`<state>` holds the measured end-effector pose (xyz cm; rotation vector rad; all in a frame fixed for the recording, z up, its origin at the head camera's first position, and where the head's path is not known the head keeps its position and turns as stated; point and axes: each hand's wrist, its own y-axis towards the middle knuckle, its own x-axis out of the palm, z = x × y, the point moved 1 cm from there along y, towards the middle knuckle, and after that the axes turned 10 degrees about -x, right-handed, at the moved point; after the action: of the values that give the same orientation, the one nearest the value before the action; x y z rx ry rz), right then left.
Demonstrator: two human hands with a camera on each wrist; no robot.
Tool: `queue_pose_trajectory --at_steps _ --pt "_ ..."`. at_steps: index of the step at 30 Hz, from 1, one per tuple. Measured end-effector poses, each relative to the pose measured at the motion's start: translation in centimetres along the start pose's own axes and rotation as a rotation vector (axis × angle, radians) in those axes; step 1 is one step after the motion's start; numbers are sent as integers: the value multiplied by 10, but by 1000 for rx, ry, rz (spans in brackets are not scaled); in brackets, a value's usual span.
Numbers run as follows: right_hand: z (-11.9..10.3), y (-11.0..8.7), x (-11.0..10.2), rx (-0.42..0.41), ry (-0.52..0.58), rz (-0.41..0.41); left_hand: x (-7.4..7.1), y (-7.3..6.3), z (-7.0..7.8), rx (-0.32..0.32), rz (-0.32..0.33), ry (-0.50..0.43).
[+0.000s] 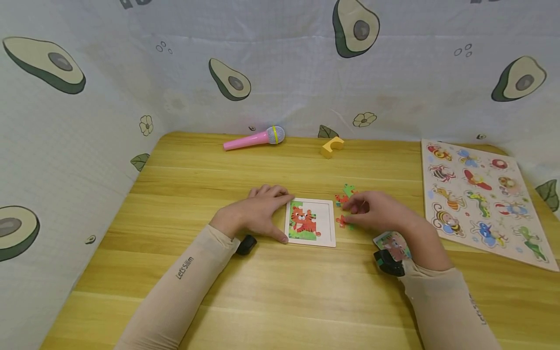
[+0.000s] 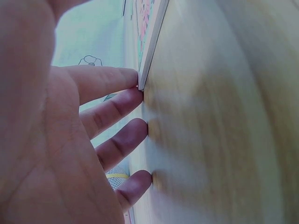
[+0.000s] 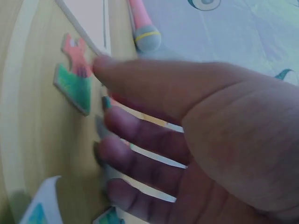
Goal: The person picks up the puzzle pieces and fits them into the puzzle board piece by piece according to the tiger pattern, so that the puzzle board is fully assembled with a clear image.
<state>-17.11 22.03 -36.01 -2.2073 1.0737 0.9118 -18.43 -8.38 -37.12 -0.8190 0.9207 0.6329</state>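
A small white-framed jigsaw board [image 1: 325, 221] lies on the table, its left part filled with an orange tiger on green. At its left edge, my left hand [image 1: 261, 213] spreads thumb and index finger to the two corners, fingers fairly straight; the index fingertip touches the board corner [image 2: 148, 70] in the left wrist view. My right hand [image 1: 376, 210] is over loose jigsaw pieces right of the board, thumb and fingers apart. Its thumb tip is right at a red-and-green piece [image 3: 74, 88]. Its other fingertips are beside another orange-and-green piece [image 1: 341, 199].
A pink toy microphone [image 1: 249, 141] and a yellow arched block [image 1: 331, 147] lie at the back. A wooden insect puzzle board [image 1: 485, 204] occupies the right side. Partly under my right wrist lies a small picture card [image 1: 395, 241]. Avocado-print cloth [image 1: 288, 73] hangs behind the table.
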Motion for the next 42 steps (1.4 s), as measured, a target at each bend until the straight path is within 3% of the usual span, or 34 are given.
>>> queue_pose_trajectory --at_steps 5,20,33,42 --pt "3 3 1 -6 -28 61 -1 -1 1 -6 -6 -1" --pt "6 8 3 -2 -100 77 0 0 0 -5 -1 8" --pt "7 8 4 -10 -100 110 0 0 0 -3 0 12" --pt "5 5 0 17 -43 141 1 1 -1 -1 0 14"
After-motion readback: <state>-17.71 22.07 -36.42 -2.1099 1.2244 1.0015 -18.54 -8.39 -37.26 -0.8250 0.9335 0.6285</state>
